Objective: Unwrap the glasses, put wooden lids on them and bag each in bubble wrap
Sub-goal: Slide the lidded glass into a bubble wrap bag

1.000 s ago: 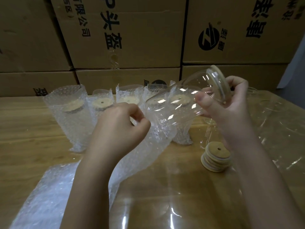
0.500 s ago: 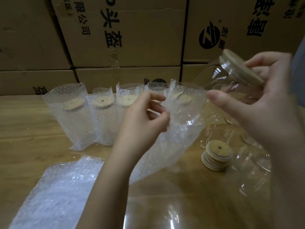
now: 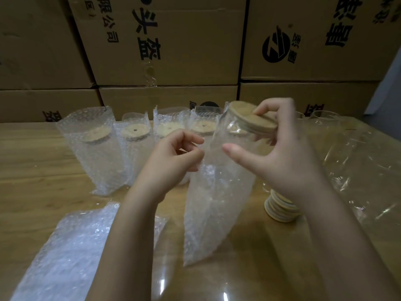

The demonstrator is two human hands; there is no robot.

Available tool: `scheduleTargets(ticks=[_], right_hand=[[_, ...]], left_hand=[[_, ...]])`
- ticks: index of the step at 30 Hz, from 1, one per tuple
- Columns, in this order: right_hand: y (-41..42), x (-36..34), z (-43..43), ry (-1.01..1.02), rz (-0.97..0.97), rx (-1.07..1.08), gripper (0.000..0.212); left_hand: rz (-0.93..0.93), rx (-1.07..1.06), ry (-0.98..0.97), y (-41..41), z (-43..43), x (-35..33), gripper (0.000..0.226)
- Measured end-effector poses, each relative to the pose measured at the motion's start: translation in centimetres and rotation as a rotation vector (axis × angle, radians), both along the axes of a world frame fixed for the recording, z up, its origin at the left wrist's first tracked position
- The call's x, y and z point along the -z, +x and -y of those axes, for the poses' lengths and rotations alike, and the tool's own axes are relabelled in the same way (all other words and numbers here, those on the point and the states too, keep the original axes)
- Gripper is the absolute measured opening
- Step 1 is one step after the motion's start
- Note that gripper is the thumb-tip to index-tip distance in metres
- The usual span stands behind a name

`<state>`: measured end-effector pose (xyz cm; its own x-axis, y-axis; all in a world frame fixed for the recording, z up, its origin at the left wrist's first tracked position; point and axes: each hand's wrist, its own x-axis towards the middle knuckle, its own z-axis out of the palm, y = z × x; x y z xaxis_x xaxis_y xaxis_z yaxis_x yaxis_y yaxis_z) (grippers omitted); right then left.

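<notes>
Far left, front: a flat pile of clear bubble-wrap bags [image 3: 71,246] lies unused on the light wooden table [image 3: 32,161]. Behind it stands a row of four bagged glasses [image 3: 93,148], clear, each w/ a round wooden lid on and upright in its own bubble bag. Brown cardboard boxes w/ black print [image 3: 173,40] are stacked along the back.

Centre: the left hand [image 3: 171,157] pinches the mouth edge of an open bubble-wrap bag [image 3: 217,209] btwn thumb and fingers. The bag hangs down w/ its bottom on the table. The right hand [image 3: 282,155] grips a clear drinking glass [image 3: 234,144] near its top, fingertips on the round wooden lid [image 3: 251,118] already on it. The glass is tilted, lid up and to the right, base at the bag's mouth; can't tell how far in. Hands are close, not touching.

Right: a small stack of spare wooden lids [image 3: 280,207] sits under the right wrist. Crumpled clear plastic film [image 3: 358,170] spreads beyond it, prob. shed wrapping.

Progress, my read: 4 done, the 5th unwrapped + lidded, bagging under way. Left to do: slide it fully in and stand it w/ the row. The spare lids suggest more glasses to come.
</notes>
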<state>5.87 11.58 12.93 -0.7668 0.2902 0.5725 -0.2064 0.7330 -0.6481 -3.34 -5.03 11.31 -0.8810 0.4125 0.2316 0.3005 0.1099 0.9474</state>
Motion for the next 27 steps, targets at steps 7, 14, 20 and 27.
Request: scheduleTargets(ticks=[7, 14, 20, 27], right_hand=[[-1.6, 2.1, 1.5, 0.232, 0.197, -0.007, 0.053], [-2.7, 3.4, 1.8, 0.403, 0.393, -0.066, 0.053], [-2.7, 3.2, 1.6, 0.36, 0.429, -0.157, 0.046], [-3.4, 3.8, 0.0, 0.219, 0.22, -0.036, 0.037]], left_hand=[[-0.013, -0.015, -0.049, -0.7, 1.1, 0.2, 0.018], [-0.14, -0.119, -0.195, -0.7, 0.8, 0.7, 0.021], [-0.324, -0.21, -0.272, -0.4, 0.9, 0.5, 0.02], [-0.482, -0.137, -0.601, 0.4, 1.8, -0.6, 0.019]])
